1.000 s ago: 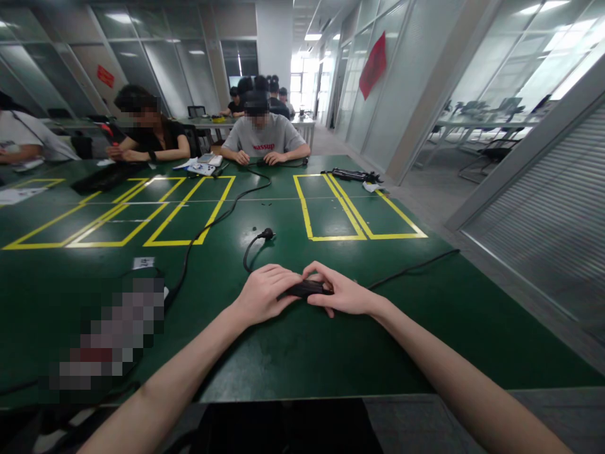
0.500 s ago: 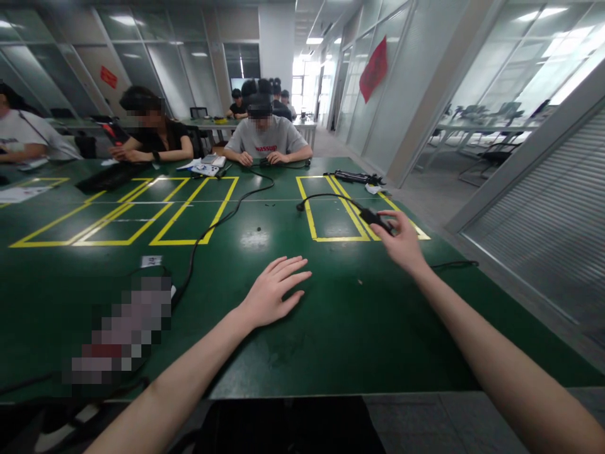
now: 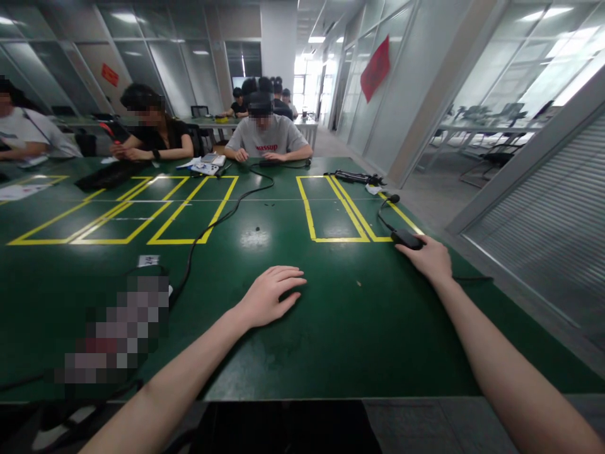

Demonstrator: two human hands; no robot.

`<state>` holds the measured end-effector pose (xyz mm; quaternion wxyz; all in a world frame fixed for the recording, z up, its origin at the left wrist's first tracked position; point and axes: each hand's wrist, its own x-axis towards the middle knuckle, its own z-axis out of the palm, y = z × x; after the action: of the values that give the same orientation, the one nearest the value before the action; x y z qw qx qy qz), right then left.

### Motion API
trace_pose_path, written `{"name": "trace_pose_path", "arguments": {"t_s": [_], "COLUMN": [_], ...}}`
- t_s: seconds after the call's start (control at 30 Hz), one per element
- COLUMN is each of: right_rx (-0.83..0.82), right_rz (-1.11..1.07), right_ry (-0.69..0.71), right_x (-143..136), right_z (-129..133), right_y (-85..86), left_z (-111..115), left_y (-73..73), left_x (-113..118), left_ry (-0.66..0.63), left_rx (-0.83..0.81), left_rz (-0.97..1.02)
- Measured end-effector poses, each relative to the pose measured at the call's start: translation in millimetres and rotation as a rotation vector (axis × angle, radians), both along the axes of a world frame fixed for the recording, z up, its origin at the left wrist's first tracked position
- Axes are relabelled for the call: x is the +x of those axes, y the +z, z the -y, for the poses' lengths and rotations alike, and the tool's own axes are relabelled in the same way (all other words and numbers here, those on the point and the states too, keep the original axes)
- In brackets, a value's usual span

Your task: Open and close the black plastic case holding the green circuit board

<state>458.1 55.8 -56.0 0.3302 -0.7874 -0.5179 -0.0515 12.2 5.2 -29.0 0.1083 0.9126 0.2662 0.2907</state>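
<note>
My right hand (image 3: 430,255) grips a black corded device (image 3: 407,238) at the right side of the green table (image 3: 331,340), beside the yellow tape. From the device a thin black cable curves up to a small round black end (image 3: 394,198). Another stretch of cable lies to the right of my wrist. My left hand (image 3: 271,295) is over the middle of the near table, palm down, fingers apart, with nothing in it.
A blurred-out object (image 3: 120,328) lies at the near left, by a long black cable (image 3: 236,205). Yellow tape frames (image 3: 309,217) mark the table. Black folded gear (image 3: 352,178) lies at the far edge. Several people sit beyond.
My right hand has moved right and toward me with the black device, lowering it to the table. Its cable's round end has swung right. My left hand has barely shifted.
</note>
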Motion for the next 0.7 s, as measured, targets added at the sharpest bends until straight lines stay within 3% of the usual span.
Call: {"name": "trace_pose_path", "arguments": {"t_s": [0.23, 0.47, 0.7], "right_rx": [-0.006, -0.02, -0.027], "right_rz": [-0.001, -0.072, -0.03], "right_ry": [0.067, -0.075, -0.009], "right_x": [-3.3, -8.0, -7.0], "right_z": [-0.8, -0.9, 0.4], "right_y": [0.1, 4.9, 5.1], "left_z": [-0.6, -0.4, 1.1], "left_y": [-3.0, -2.8, -0.5], "left_x": [-0.2, 0.8, 1.2], "left_ry": [-0.015, -0.033, -0.045], "left_rx": [-0.048, -0.054, -0.077], "left_rz": [-0.062, -0.027, -0.008]}}
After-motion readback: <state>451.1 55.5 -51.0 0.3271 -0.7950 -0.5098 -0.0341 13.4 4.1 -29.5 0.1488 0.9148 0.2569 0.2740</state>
